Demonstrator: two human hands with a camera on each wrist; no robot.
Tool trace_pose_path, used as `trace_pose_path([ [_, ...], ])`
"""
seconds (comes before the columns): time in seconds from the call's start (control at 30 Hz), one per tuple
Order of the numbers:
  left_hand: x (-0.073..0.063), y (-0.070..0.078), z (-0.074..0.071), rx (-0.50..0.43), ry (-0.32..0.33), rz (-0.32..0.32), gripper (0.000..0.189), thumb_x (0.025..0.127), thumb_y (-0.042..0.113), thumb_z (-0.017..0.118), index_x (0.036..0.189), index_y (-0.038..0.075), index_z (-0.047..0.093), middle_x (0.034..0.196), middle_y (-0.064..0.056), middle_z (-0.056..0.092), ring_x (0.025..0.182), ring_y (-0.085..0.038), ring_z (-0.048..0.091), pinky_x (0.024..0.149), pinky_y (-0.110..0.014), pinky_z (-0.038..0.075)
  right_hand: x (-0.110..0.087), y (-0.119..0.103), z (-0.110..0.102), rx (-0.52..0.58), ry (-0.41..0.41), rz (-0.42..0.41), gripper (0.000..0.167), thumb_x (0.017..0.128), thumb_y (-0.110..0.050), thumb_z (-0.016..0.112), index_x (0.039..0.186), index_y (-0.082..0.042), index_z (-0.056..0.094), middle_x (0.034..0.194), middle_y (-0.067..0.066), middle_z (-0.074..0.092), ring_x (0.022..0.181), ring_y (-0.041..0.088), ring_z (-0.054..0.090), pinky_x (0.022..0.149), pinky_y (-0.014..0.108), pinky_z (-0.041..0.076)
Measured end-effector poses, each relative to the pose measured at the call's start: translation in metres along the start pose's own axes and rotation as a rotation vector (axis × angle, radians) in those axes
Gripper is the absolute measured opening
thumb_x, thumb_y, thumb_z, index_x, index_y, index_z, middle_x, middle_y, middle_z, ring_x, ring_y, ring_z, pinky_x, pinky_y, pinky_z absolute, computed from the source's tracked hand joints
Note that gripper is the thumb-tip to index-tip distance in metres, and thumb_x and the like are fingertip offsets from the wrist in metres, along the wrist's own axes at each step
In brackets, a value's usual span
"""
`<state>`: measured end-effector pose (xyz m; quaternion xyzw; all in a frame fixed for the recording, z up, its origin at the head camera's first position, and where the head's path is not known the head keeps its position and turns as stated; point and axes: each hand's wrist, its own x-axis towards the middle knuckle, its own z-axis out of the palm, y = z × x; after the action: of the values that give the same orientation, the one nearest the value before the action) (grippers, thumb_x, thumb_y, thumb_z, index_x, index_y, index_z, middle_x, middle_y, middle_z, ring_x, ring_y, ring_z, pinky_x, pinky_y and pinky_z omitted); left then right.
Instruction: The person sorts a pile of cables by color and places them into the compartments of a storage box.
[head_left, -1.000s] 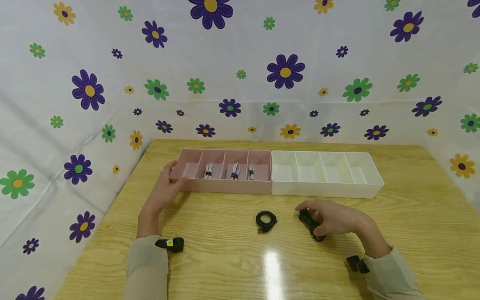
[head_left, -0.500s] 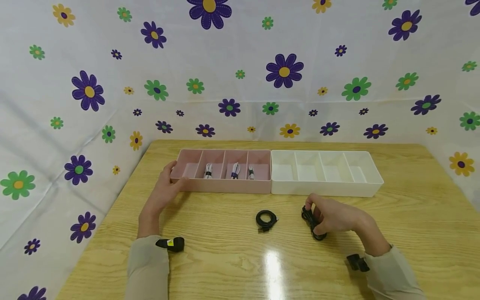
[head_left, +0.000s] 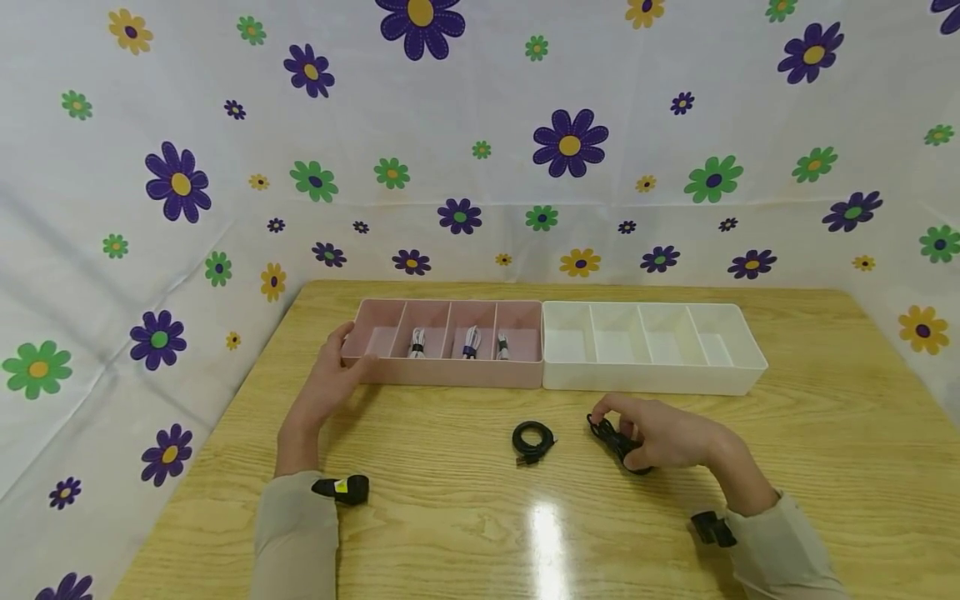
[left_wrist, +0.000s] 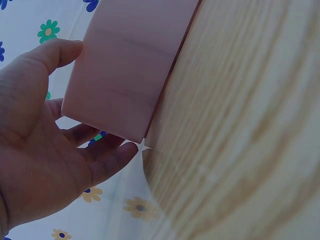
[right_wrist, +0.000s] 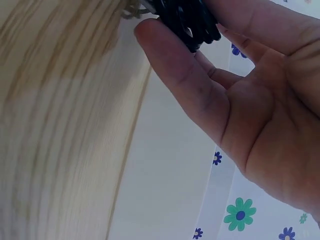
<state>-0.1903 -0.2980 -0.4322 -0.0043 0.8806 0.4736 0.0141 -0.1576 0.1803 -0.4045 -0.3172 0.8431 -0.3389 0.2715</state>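
At the left end of the pink divided box [head_left: 450, 373], my left hand [head_left: 326, 387] grips the corner. In the left wrist view its thumb is at the box's edge [left_wrist: 115, 75] and the fingers curl round the end. My right hand [head_left: 671, 435] pinches a bundled black cable [head_left: 613, 440] between thumb and fingers, in front of the white box. The right wrist view catches the dark cable loops [right_wrist: 187, 22] at the fingertips. A second black cable [head_left: 531, 455], coiled in a ring with a plug, lies on the table between the hands.
Bundled white cables with ties, one of them [head_left: 471, 340], lie in three of the pink box's compartments. Right against it stands a white divided box [head_left: 648, 378]. Behind the wooden table [head_left: 420, 500] hangs a flower-patterned cloth [head_left: 450, 108].
The black cable in my right hand has turned and shifted slightly, its far end swinging left, with the fingers moving along. My left hand stays at the pink box.
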Motion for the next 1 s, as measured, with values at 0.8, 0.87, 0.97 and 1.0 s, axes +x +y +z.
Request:
trace_pose_path([
  [0.8, 0.0, 0.001, 0.002, 0.011, 0.013, -0.007, 0.08, 0.101, 0.03, 0.055, 0.159, 0.007, 0.005, 0.16, -0.026, 0.014, 0.14, -0.044, 0.028, 0.114, -0.061, 0.025, -0.005, 0.011, -0.01, -0.033, 0.108, -0.041, 0.032, 0.088, 0.0, 0.068, 0.12, -0.003, 0.07, 0.116, 0.009, 0.07, 0.096, 0.02, 0.063, 0.074, 0.027, 0.054],
  [0.87, 0.0, 0.001, 0.002, 0.013, 0.012, -0.012, 0.08, 0.101, 0.031, 0.055, 0.159, 0.008, 0.005, 0.16, -0.026, 0.014, 0.14, -0.044, 0.028, 0.114, -0.061, 0.025, -0.005, 0.011, -0.011, -0.019, 0.12, -0.027, 0.03, 0.088, 0.0, 0.068, 0.118, -0.002, 0.071, 0.117, 0.011, 0.07, 0.096, 0.019, 0.064, 0.073, 0.026, 0.054],
  [0.97, 0.0, 0.001, 0.002, 0.014, 0.008, -0.012, 0.081, 0.101, 0.033, 0.055, 0.159, 0.008, 0.004, 0.16, -0.026, 0.013, 0.14, -0.045, 0.028, 0.114, -0.061, 0.025, -0.005, 0.01, -0.011, -0.004, 0.141, -0.015, 0.029, 0.088, 0.001, 0.069, 0.117, -0.002, 0.073, 0.116, 0.012, 0.071, 0.091, 0.016, 0.064, 0.072, 0.025, 0.054],
  [1.0, 0.0, 0.001, 0.002, 0.015, 0.007, -0.012, 0.081, 0.101, 0.034, 0.055, 0.159, 0.008, 0.004, 0.16, -0.026, 0.013, 0.14, -0.045, 0.028, 0.113, -0.061, 0.025, -0.004, 0.009, -0.012, -0.005, 0.152, -0.01, 0.029, 0.087, 0.002, 0.069, 0.116, -0.002, 0.073, 0.115, 0.012, 0.072, 0.09, 0.015, 0.064, 0.071, 0.025, 0.054],
])
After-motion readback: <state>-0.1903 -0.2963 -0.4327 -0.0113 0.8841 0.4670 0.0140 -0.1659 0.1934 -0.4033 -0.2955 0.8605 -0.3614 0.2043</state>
